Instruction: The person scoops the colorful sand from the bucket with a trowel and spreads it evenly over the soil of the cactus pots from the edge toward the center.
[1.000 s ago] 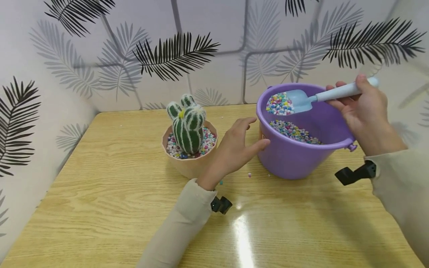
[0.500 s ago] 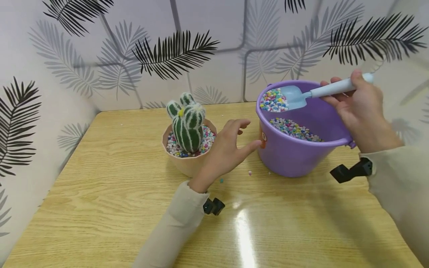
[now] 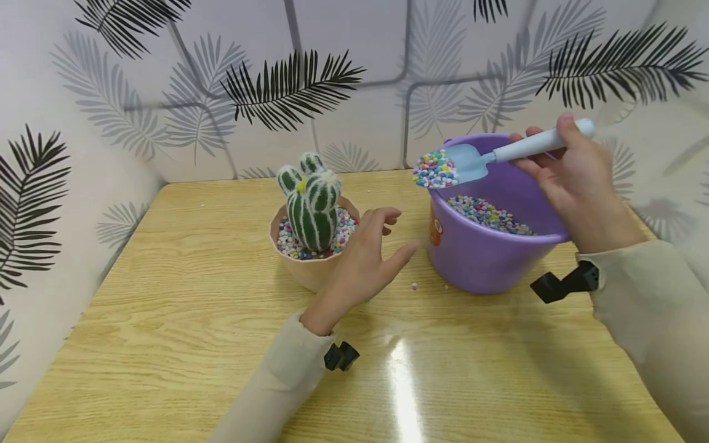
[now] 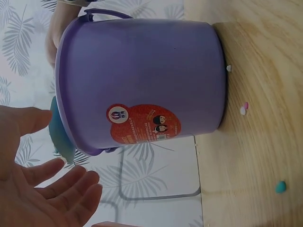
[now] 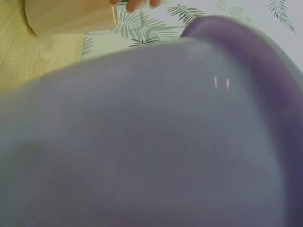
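Note:
My right hand [image 3: 578, 175] grips the pale blue handle of a small shovel [image 3: 469, 163], whose blade carries a heap of colourful pebbles [image 3: 436, 170]. The blade sticks out past the left rim of a purple bucket [image 3: 487, 261], with more pebbles [image 3: 487, 214] lying inside. Between bucket and pot, my left hand [image 3: 362, 258] is held with thumb and fingers apart, holding nothing. Behind that hand stands a peach flowerpot [image 3: 301, 271] with a knitted-looking green cactus [image 3: 312, 215] set in pebbles. In the left wrist view the shovel blade [image 4: 60, 130] shows beyond my left fingers.
Loose pebbles lie on the wooden table [image 3: 183, 320], among them a pink-and-white one [image 3: 414, 286] near the bucket and a teal one [image 4: 280, 187]. A leaf-patterned wall covering [image 3: 354, 80] rises directly behind the table. The bucket's side fills most of the right wrist view.
The loaded shovel has moved left with my right hand, from above the bucket to past its left rim. My left hand has drawn back slightly to the left, toward me.

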Demonstrator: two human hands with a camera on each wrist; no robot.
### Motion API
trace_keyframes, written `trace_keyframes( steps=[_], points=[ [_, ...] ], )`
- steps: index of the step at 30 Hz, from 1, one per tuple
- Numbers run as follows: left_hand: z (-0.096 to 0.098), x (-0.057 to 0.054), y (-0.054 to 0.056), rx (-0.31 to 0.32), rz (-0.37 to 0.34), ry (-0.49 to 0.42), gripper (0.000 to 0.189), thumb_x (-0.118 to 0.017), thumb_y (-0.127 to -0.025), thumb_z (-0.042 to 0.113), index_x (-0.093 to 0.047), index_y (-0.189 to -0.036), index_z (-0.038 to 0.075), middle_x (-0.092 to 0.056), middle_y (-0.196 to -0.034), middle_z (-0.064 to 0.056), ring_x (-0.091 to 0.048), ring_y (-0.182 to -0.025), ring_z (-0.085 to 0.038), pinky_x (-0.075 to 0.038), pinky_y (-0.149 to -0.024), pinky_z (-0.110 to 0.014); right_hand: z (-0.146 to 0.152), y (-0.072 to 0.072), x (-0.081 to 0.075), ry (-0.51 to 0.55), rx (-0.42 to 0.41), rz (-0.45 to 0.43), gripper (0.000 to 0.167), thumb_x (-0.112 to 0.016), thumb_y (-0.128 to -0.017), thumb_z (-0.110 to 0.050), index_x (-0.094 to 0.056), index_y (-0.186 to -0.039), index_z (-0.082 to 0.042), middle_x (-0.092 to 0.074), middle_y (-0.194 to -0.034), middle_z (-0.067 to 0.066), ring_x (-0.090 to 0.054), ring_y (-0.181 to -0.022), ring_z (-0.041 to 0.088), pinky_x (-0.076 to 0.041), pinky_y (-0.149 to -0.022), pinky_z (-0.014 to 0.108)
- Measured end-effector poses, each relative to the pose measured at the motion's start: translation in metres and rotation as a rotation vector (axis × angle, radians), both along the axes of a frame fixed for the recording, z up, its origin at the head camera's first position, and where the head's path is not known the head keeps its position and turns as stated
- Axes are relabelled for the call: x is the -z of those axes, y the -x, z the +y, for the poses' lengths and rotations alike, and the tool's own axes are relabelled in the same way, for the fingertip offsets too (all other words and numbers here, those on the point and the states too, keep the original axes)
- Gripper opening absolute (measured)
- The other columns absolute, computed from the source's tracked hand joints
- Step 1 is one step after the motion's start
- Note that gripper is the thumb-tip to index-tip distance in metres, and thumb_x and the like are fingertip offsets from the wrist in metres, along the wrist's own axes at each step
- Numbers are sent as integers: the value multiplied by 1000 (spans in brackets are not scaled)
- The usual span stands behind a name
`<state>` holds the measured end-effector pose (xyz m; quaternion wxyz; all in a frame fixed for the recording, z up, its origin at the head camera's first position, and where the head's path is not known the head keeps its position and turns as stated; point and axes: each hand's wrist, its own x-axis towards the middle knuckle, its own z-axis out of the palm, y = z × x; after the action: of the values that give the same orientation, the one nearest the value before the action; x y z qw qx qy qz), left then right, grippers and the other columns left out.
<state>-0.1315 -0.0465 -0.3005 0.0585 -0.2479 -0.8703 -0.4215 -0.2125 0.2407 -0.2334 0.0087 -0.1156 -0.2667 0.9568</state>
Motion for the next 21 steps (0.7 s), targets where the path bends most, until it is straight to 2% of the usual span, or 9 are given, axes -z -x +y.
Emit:
trace_keyframes(
  steps=[6, 10, 16, 21],
  points=[
    [-9, 3, -10, -23, 39, -28, 45, -59, -95, 21, -43, -131, 0, -49, -128, -16, -51, -111, -27, -46, -94, -38, -14, -1, 0, 19, -23, 6, 27, -56, -94, -22, -47, -119, -25, -48, -120, 16, -53, -120, 37, -24, -113, 45],
    [-15, 7, -16, -70, 112, -56, 38, -60, -92, 13, -46, -125, -1, -50, -122, -16, -52, -103, -28, -48, -85, -37, -23, -3, 0, 20, -48, 8, 25, -54, -95, -23, -46, -119, -26, -47, -117, 17, -54, -118, 36, -23, -113, 46],
    [-28, 15, -24, -148, 221, -137, 30, -58, -88, 2, -50, -116, -4, -51, -110, -18, -50, -93, -28, -48, -77, -36, -39, -5, -2, 21, -65, 9, 19, -54, -95, -22, -47, -113, -19, -48, -111, 18, -54, -116, 38, -23, -112, 49],
    [-39, 14, -27, -211, 318, -162, 25, -59, -86, 0, -52, -110, -5, -51, -102, -20, -51, -88, -28, -48, -71, -34, -52, -8, -6, 23, -79, 9, 18, -54, -96, -21, -46, -112, -17, -48, -109, 18, -52, -116, 36, -26, -111, 49]
  ],
)
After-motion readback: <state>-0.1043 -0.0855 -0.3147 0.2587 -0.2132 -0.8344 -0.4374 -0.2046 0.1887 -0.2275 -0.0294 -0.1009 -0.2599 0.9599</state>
